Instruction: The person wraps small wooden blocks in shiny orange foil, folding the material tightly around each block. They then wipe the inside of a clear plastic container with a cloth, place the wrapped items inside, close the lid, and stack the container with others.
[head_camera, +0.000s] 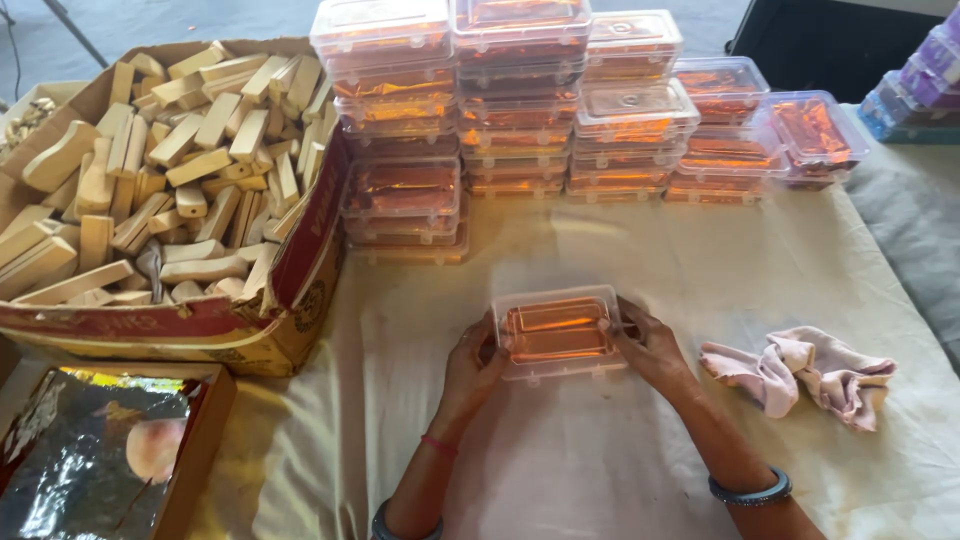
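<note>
Fingers (478, 345) curled around clear box (556, 332)

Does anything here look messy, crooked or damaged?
Mostly tidy. The pink cloth lies crumpled right of the clear box held between the left hand and right hand. The cardboard carton of wooden blocks looks worn, its flap bent outward.

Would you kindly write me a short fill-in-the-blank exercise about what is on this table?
1. Both hands, left hand and right hand, hold one clear plastic lidded box with ____ foil inside.
2. The crumpled pink cloth lies to the ____ of the held box.
3. The big cardboard carton is filled with pale ____ blocks.
4. Matching clear boxes stand in ____ behind the held one.

Missing words: orange; right; wooden; stacks
</note>
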